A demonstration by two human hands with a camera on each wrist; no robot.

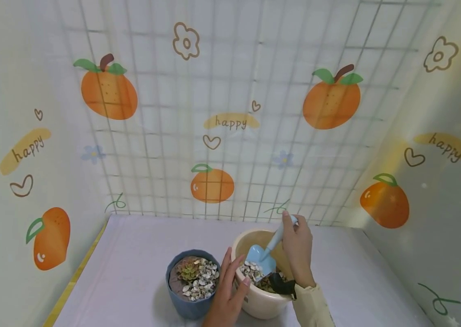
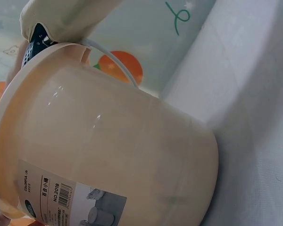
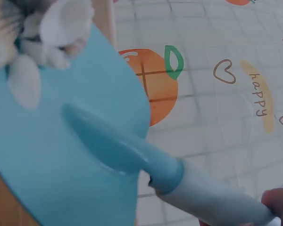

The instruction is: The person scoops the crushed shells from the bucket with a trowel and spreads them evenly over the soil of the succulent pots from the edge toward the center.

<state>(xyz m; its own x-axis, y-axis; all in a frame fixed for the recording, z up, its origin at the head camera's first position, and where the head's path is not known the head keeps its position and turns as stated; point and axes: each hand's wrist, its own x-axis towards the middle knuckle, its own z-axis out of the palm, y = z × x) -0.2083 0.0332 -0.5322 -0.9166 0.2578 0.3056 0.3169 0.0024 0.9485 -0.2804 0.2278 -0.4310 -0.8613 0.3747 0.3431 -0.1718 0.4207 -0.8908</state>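
- Landmark: a round cream plastic bucket [image 1: 264,309], upright on a pale lavender cloth surface [image 1: 128,268]. The left wrist view shows a printed paper label [image 2: 68,202] with a barcode on its outer wall and a thin pale curved handle [image 2: 117,62] at its rim.
- Right hand [image 1: 297,245]: above the bucket's mouth, fingers and thumb pinching the handle of a light-blue plastic toy shovel [image 1: 272,246].
- Shovel: its blade lies within the bucket's mouth, towards the left side; the handle slants up to the right. Whether the blade touches the contents below cannot be told.
- Load: small white and beige shells [image 3: 49,35] rest on the blade, seen closely in the right wrist view.
- Left hand [image 1: 227,293]: at the bucket's left side, fingers extended and slightly spread, touching the rim and outer wall.
- Bucket contents: more small mixed pieces [image 1: 266,286] at the bottom, partly hidden.
- Left of the bucket, near it: a blue-grey faceted pot [image 1: 193,309], upright, holding a green rosette succulent [image 1: 188,270] and a heap of whitish shell-like pieces [image 1: 202,285].
- Behind the bucket: a white grid-patterned curtain [image 1: 165,136] printed with oranges.
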